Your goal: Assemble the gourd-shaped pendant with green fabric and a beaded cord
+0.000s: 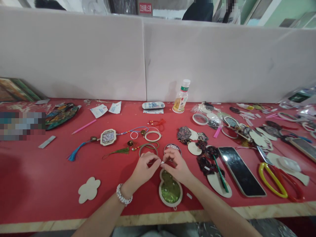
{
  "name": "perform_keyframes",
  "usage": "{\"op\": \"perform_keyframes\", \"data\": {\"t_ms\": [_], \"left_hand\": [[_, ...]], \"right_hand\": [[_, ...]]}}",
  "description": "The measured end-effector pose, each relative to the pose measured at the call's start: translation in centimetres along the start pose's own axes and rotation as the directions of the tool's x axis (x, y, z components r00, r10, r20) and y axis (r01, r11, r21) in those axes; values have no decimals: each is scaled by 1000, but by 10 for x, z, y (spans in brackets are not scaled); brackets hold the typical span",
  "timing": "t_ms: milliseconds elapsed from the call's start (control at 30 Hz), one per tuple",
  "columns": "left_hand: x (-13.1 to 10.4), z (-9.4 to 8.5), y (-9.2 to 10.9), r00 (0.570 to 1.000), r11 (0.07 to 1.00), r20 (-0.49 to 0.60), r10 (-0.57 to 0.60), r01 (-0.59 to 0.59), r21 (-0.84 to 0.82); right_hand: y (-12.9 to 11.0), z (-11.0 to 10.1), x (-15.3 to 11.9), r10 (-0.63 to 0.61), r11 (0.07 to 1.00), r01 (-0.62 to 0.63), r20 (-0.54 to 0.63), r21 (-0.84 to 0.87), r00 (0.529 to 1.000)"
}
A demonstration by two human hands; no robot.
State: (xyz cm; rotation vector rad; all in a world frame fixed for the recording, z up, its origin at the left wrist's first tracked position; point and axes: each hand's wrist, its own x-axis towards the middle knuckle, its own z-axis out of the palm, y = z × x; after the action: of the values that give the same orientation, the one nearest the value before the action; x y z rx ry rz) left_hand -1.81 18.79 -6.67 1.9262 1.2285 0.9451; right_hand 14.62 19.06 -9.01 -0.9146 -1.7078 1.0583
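My left hand (145, 168) and my right hand (179, 167) meet in front of me with thumbs and fingers pinched. Between the fingertips shows a small white piece (162, 162), too small to name exactly. Just below lies a gourd-shaped pendant (170, 191) with a pale rim and a shiny green filling; my right hand covers part of its top. A round dish of small beads (170, 147) sits behind the right fingers, partly hidden. Beside my left fingers rest a ring-shaped frame (148, 145) and a green tassel (119, 150).
At right lie a phone (242, 171), scissors (273, 181) and a green stick (220, 174) on dark fabric pieces. A bottle (181, 97) and an oblong case (153, 105) stand near the white partition (98, 56). Leftward are a blue-tasselled pendant (108, 137) and a cloud-shaped blank (89, 190).
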Motion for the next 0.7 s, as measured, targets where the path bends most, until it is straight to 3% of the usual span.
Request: {"op": "perform_keyframes", "data": {"t_ms": [167, 333, 700], "left_hand": [[-1, 0, 1, 999, 995, 8, 39, -38, -89], [0, 3, -2, 1000, 982, 26, 8, -3, -188], [-1, 9, -8, 1000, 979, 2, -23, 23, -200]], "right_hand": [[-6, -3, 2, 23, 992, -25, -18, -122, 1000], [-10, -4, 2, 24, 983, -21, 11, -183, 1000], [-13, -8, 3, 5, 994, 5, 88, -112, 996]]}}
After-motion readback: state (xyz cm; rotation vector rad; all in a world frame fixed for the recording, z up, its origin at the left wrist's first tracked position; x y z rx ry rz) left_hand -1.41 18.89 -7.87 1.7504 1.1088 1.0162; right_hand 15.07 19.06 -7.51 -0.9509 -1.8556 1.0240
